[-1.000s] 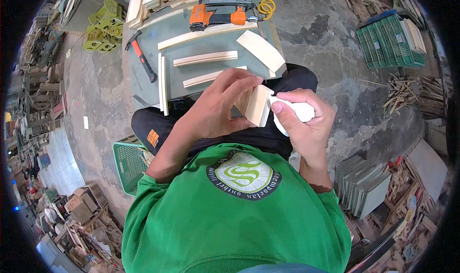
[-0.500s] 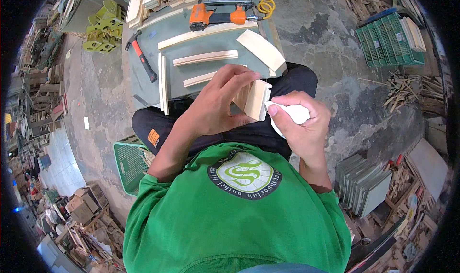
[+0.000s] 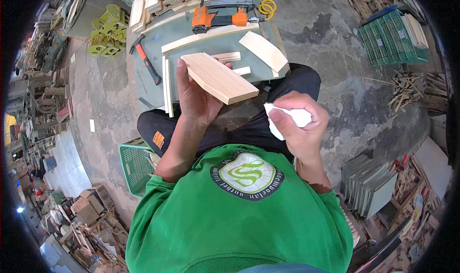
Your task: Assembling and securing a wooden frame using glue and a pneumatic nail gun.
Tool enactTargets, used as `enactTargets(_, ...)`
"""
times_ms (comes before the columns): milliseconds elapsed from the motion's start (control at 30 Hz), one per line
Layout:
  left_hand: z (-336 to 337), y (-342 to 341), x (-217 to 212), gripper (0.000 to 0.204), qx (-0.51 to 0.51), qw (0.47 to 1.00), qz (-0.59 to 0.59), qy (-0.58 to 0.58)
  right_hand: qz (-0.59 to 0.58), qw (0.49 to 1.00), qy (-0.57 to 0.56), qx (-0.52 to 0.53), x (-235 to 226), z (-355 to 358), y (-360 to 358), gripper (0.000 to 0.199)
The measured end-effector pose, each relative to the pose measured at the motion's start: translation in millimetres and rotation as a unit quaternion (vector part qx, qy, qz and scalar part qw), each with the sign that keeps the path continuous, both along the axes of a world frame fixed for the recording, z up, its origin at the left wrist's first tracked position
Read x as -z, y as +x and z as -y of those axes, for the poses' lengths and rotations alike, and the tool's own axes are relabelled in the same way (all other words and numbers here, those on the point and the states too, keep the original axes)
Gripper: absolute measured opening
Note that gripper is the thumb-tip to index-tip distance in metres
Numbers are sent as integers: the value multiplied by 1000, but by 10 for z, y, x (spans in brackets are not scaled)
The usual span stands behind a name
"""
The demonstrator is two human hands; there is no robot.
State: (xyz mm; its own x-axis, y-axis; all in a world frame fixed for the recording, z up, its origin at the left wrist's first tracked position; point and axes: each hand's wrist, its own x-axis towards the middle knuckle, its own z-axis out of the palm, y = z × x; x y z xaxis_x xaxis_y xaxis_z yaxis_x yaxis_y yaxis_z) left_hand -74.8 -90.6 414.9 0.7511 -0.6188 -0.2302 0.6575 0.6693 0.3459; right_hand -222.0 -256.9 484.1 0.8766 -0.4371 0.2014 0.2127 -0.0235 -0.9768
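The head camera shows a pale, flat wooden board with angled corners point(image 3: 218, 76) resting across the left hand point(image 3: 203, 103), above the near edge of a grey-green work table point(image 3: 218, 45). The left thumb lies along the board's left edge and a fingertip shows at its far edge, so the hand is clamped on the board from below; the other fingers are hidden beneath it. The right hand point(image 3: 305, 123) pinches a soft-looking white object point(image 3: 298, 116) between thumb and curled fingers; its exact kind cannot be told. Its tip is near the board's right end, but apart.

At far right, a green latticed plastic crate point(image 3: 382, 45) holds pale flat wooden panels point(image 3: 416, 31) standing on edge. At near left, beside the left forearm, a green perforated plastic basket point(image 3: 135, 166) contains pale wooden pieces point(image 3: 154, 159), mostly out of sight.
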Motion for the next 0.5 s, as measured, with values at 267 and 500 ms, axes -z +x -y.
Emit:
enactTargets(267,54,-33,-54,74,-17,1000,13,14,-29,997,-67,-8,49,-38,88,14)
enactTargets(500,66,-34,-48,76,-15,999,20,24,-49,996,-72,-7,36,-16,92,14)
